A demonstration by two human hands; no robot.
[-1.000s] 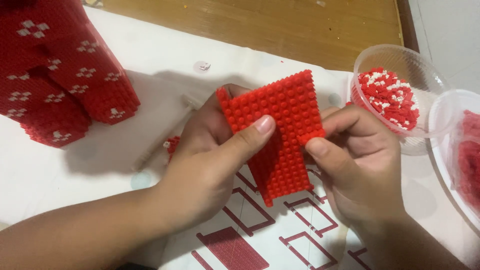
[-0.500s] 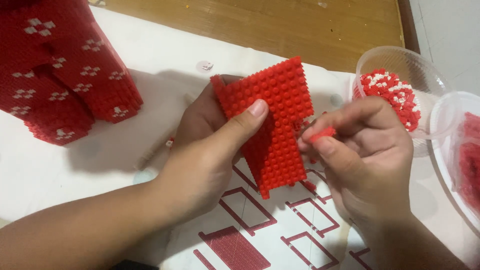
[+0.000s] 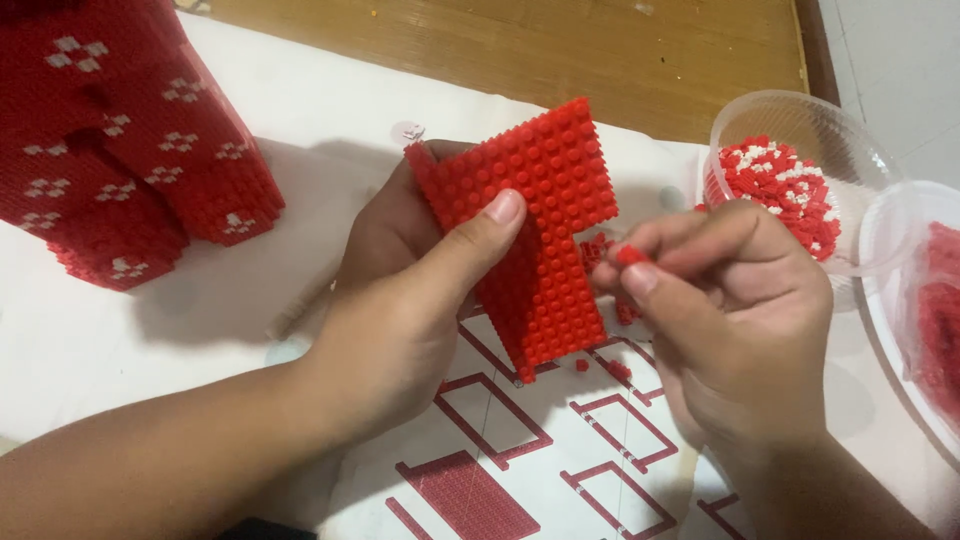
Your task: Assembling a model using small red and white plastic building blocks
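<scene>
My left hand (image 3: 405, 300) grips a red studded panel (image 3: 540, 215) built of tiny bricks, thumb pressed on its front, and holds it tilted above the paper. My right hand (image 3: 730, 300) pinches one small red brick (image 3: 632, 255) between thumb and forefinger, close to the panel's right edge. A few loose red bricks (image 3: 612, 368) lie on the paper beneath the panel.
A large red brick model with white flower marks (image 3: 110, 150) stands at the far left. A clear plastic cup of red and white bricks (image 3: 790, 185) sits at the right, beside another clear container of red bricks (image 3: 925, 310). A printed instruction sheet (image 3: 520, 450) covers the white cloth; the wooden table edge (image 3: 560, 50) lies beyond.
My right hand let go of the panel's right edge and now pinches a small red brick beside it. The left hand kept hold of the panel and lifted it slightly.
</scene>
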